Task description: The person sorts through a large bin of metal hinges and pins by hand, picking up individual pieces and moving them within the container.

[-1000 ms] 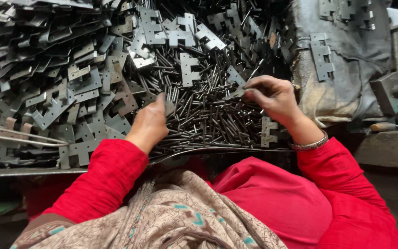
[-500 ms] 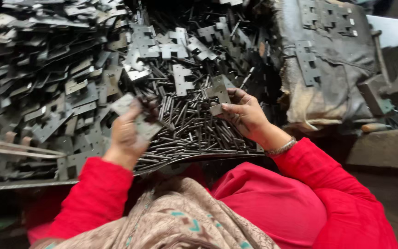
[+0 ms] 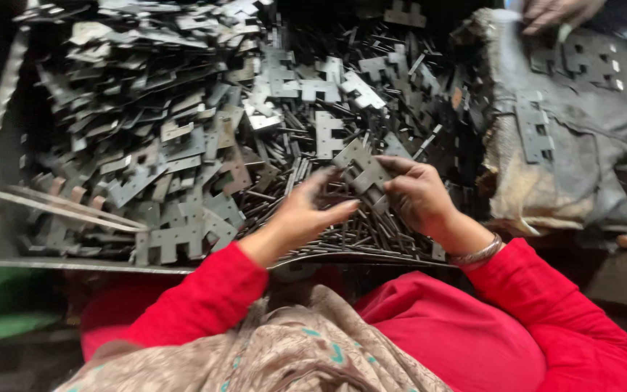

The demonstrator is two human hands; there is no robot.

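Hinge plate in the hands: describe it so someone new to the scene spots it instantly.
Start at the big heap of grey notched plates, then drop to the dark metal pins piled in front of the red sleeves. Above the pins, the right hand pinches one hinge plate, the left hand beside it. It alone is lifted and tilted.

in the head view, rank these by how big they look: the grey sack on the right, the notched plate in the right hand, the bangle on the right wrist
1. grey sack, by far the largest.
2. notched metal plate, held in the right hand.
3. bangle, smallest; only part of it shows, so its place below the plate is less sure.
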